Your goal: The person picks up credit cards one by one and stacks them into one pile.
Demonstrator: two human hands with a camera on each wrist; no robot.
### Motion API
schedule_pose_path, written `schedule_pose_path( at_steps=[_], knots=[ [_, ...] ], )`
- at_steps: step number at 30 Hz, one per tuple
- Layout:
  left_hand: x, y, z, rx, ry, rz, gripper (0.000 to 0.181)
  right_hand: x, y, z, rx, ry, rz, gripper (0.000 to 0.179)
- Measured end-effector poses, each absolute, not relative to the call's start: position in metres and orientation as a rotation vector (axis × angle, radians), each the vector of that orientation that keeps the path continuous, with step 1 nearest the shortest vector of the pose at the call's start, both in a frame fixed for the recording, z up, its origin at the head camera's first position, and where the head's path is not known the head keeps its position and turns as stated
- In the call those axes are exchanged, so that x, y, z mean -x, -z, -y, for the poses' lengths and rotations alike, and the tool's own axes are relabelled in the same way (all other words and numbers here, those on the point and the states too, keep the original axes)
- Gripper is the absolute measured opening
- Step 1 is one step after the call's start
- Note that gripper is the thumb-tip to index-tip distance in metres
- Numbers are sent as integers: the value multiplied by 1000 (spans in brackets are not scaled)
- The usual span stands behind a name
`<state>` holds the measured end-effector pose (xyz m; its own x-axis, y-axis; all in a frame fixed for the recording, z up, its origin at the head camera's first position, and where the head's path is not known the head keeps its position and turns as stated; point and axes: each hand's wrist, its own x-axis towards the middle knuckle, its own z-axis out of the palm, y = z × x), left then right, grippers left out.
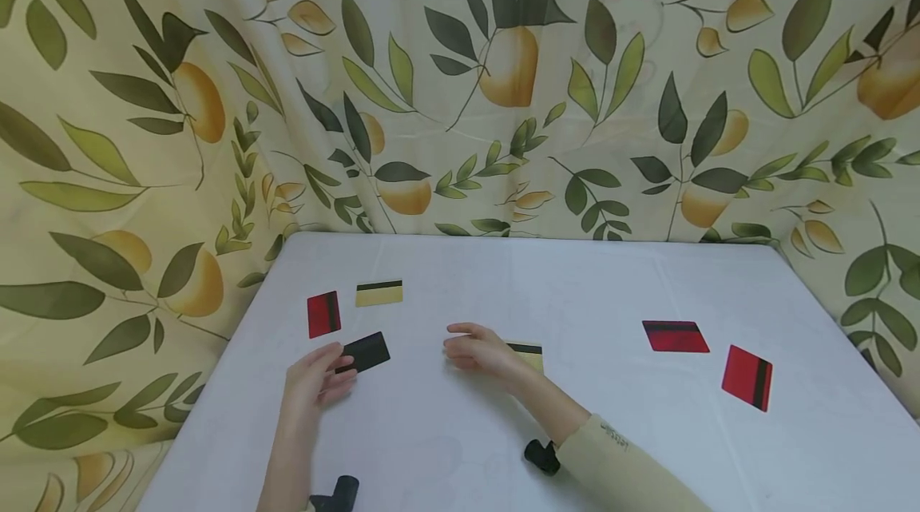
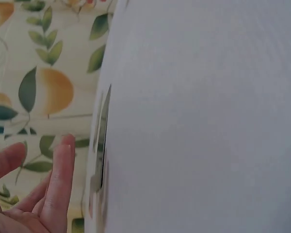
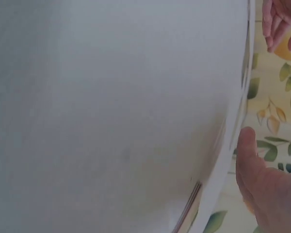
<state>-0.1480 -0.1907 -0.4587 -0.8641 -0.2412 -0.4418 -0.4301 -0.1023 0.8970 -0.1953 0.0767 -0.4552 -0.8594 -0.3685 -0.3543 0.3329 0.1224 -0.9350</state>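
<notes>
My left hand [image 1: 316, 380] hovers over the near left side of the table, its fingers loosely spread and partly covering a black card [image 1: 371, 351]. In the left wrist view a gap shows between these fingers [image 2: 60, 184] and the tabletop. My right hand [image 1: 483, 352] hangs above the middle of the table, fingers relaxed and pointing left, holding nothing. Behind its wrist, a gold card with a dark stripe [image 1: 530, 357] is partly hidden. Beyond the left hand lie a red card with a dark stripe [image 1: 323, 315] and another gold card [image 1: 379, 295].
Two red cards with dark stripes lie on the right, one farther back [image 1: 676, 337] and one nearer [image 1: 747, 379]. A white-covered table [image 1: 575, 280] carries everything. Patterned cloth [image 1: 460, 136] hangs behind it and along the left side. Black devices sit at the left wrist [image 1: 338, 494] and right wrist [image 1: 541, 457].
</notes>
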Motion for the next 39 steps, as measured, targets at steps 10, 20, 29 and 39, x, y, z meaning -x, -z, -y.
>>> schedule_pose_path(
  at_steps=[10,20,29,39],
  knots=[
    [140,460,213,906,-2098,-1977,56,200,464,-47,-14,1764,-1808,51],
    [138,467,218,970,-2105,-1994,58,205,465,-24,-66,1855,-1699,52],
    [138,472,215,922,-2095,-1984,61,208,468,-9,-60,1909,-1558,51],
    [141,475,209,889,-2070,-1978,63,208,467,1,-114,1946,-1473,50]
  ],
)
